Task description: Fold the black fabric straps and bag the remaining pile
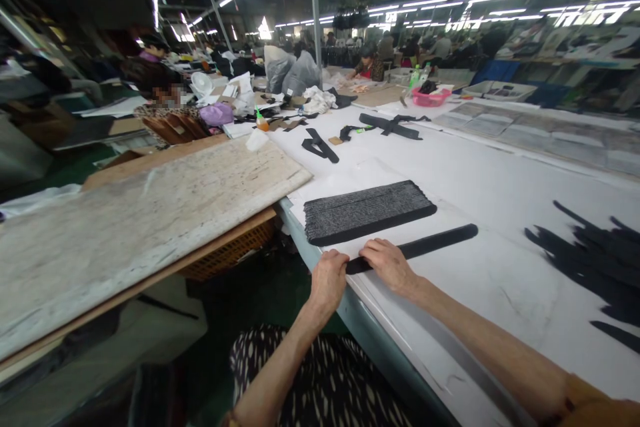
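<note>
A long black fabric strip (440,238) with a rounded far end lies on the white tabletop (500,167), close to its edge. My left hand (327,277) is closed at the strip's near end, by the table corner. Fingers bent, my right hand (387,263) grips the same strip a little farther along; the fingertips are partly hidden. Just beyond both hands lies a neat row of overlapping strips (370,210), grey-speckled with a black front edge. A loose heap of black strips (590,260) spreads at the right.
On the left stands a worn, pale board table (150,213) with an orange crate (230,250) beneath. Farther back are black fabric scraps (393,125), a glue bottle (261,121), a pink basket (431,97) and grey plastic bags (295,70). Other people sit at work in the background.
</note>
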`<action>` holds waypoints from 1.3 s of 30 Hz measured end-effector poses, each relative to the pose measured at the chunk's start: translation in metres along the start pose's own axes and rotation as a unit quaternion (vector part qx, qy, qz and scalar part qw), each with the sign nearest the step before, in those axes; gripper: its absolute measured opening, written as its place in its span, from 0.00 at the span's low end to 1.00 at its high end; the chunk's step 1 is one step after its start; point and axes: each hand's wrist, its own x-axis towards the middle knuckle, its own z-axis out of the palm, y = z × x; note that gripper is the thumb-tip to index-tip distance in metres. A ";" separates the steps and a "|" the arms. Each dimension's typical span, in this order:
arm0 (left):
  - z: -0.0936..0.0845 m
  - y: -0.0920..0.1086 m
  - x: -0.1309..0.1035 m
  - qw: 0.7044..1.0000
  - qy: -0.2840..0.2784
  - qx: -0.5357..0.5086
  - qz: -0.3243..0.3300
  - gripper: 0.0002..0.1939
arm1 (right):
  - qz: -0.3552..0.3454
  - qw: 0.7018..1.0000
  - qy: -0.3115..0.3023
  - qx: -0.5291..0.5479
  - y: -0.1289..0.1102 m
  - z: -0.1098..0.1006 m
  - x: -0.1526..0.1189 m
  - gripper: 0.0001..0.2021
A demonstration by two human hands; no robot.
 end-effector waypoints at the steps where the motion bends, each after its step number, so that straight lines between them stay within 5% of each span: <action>1: 0.000 -0.001 -0.001 1.000 -0.001 0.007 0.006 0.14 | -0.007 1.000 0.011 0.003 0.000 0.001 -0.001 0.09; 13: 0.008 -0.018 -0.010 0.972 0.015 0.138 0.188 0.11 | -0.128 0.992 0.016 -0.003 0.008 -0.007 -0.011 0.09; 24: 0.004 -0.018 -0.012 0.942 -0.020 0.215 0.256 0.08 | -0.205 0.973 0.005 -0.104 0.009 -0.012 -0.009 0.09; 31: 0.002 -0.028 -0.017 0.947 -0.034 0.190 0.256 0.13 | -0.222 0.964 -0.034 -0.144 0.005 -0.016 -0.007 0.12; 39: 0.009 -0.048 -0.037 0.986 0.106 0.013 0.131 0.19 | -0.212 0.967 -0.021 -0.142 0.008 -0.012 -0.011 0.12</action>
